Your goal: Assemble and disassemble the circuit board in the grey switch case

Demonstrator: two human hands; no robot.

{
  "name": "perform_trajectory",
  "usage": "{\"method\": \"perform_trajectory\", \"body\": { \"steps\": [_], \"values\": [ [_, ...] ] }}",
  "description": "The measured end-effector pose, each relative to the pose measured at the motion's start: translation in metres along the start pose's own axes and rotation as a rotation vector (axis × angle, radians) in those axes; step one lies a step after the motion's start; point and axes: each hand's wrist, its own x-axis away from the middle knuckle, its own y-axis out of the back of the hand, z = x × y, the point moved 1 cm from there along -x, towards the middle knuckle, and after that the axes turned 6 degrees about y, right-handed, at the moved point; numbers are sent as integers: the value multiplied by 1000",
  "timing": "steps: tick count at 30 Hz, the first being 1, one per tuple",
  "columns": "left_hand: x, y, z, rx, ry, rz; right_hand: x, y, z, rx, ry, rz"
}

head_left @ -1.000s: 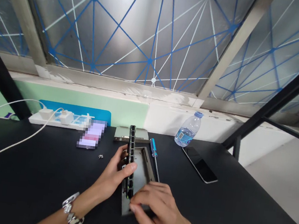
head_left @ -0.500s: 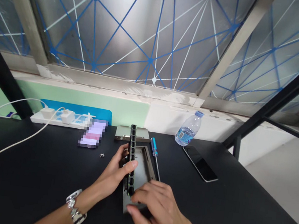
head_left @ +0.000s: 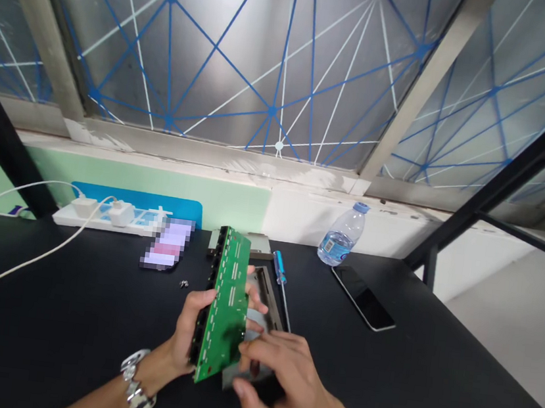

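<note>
A green circuit board (head_left: 230,291) with a row of black ports along its left edge is held up and tilted, one flat face towards me. My left hand (head_left: 190,329) is shut on it, thumb at the port side and fingertips showing past the right edge. Close to the board's lower right edge is my right hand (head_left: 281,374), its fingers bent and its thumb apart from them; whether a fingertip touches the board I cannot tell. Under both hands lies an open grey metal case (head_left: 279,311), partly hidden by the board.
A screwdriver (head_left: 280,270) with a blue handle lies right of the case. Behind stands a metal cover (head_left: 260,245). Small screws (head_left: 184,284) lie left. Farther out are a water bottle (head_left: 341,239), a black phone (head_left: 364,299), a blurred lit screen (head_left: 168,244) and a power strip (head_left: 102,217).
The board has turned from edge-on, ports facing me, to showing its green face, and its lower end has shifted left. My left hand turned with it; my right hand has barely moved.
</note>
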Motion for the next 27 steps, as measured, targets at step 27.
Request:
{"method": "perform_trajectory", "body": {
  "steps": [27],
  "values": [
    [-2, 3, -46, -407, 48, -174, -2, 10, -55, -630, -946, -163]
  ]
}}
